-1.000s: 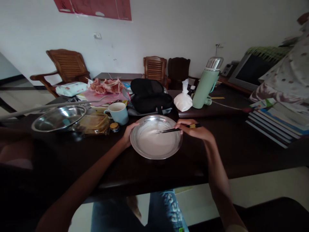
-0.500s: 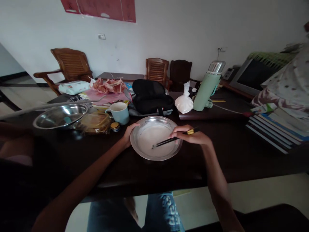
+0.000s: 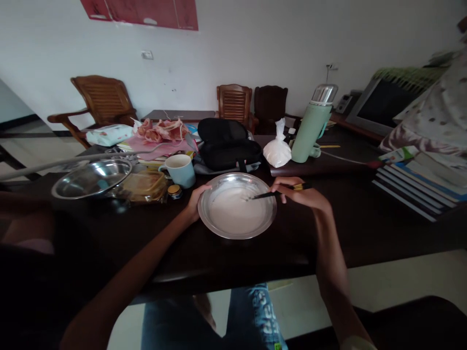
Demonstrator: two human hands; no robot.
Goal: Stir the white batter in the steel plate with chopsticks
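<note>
A round metal bowl stands on the dark table, holding a pale, off-white mixture. My left hand grips the bowl's left rim, thumb on top and the other fingers hidden beneath or behind the edge. Above the right rim, my right hand is closed around a pair of black chopsticks with gold-coloured ends. Their tips reach into the bowl at the mixture, toward its upper right part, and look slightly blurred.
Left of the bowl are a pale blue mug, a small gold-lidded jar, a packaged food container and another metal bowl. Behind are a black case, a tied bag of white powder and a green thermos. Books lie right.
My right hand and the chopsticks have moved right, and the tips have shifted from the bowl's middle toward its upper right. My left hand stays on the rim.
</note>
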